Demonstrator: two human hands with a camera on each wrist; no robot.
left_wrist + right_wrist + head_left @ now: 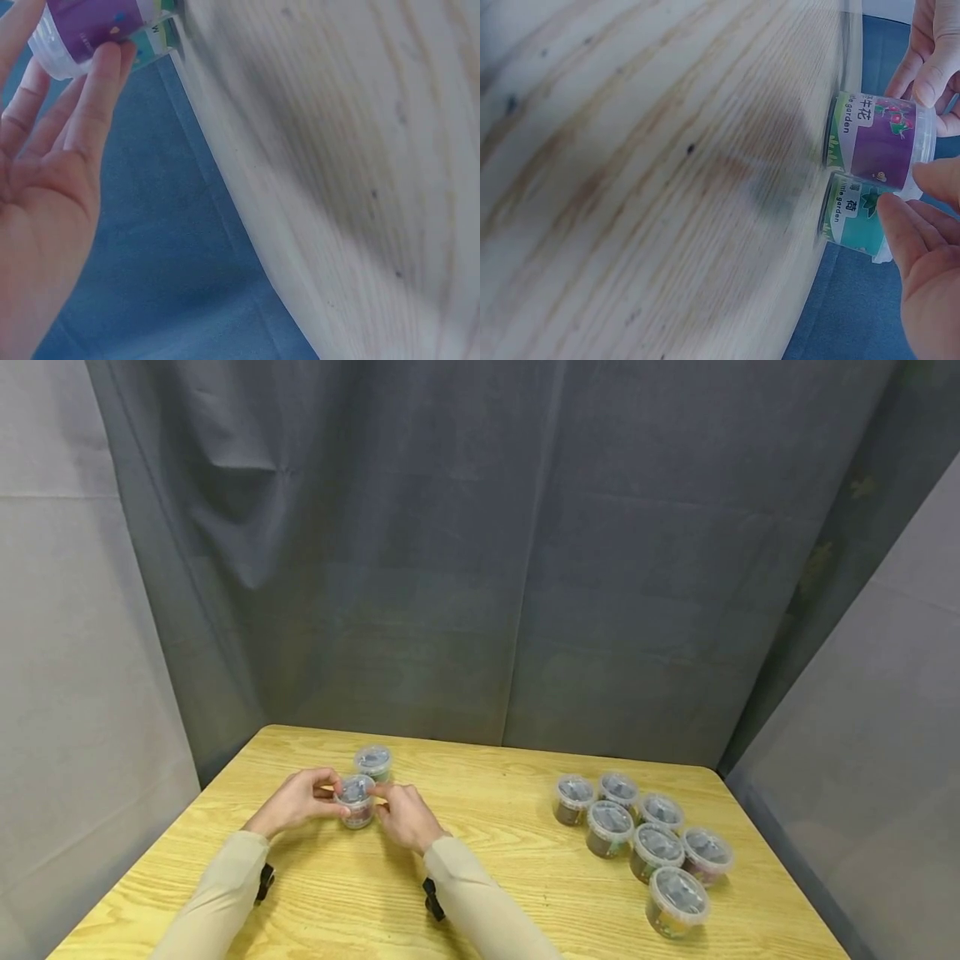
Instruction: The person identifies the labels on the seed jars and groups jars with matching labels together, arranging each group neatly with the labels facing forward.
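A small clear-lidded plastic tub with a purple label (885, 142) stands on the table at the left in the head view. My left hand (298, 800) grips it from the left, thumb and fingers on opposite sides. From the right, my right hand (408, 818) holds the same tub, its fingertips at the lid rim and side. Just behind stands a second tub with a green label (374, 762). In the right wrist view this green-labelled tub is close beside the purple one, and both labels read "little garden".
Several more lidded tubs stand grouped on the right of the wooden table (495, 877), among them a front one (677, 902) and a left one (573, 797). A dark grey curtain (420, 568) hangs behind the table, with pale cloth at both sides.
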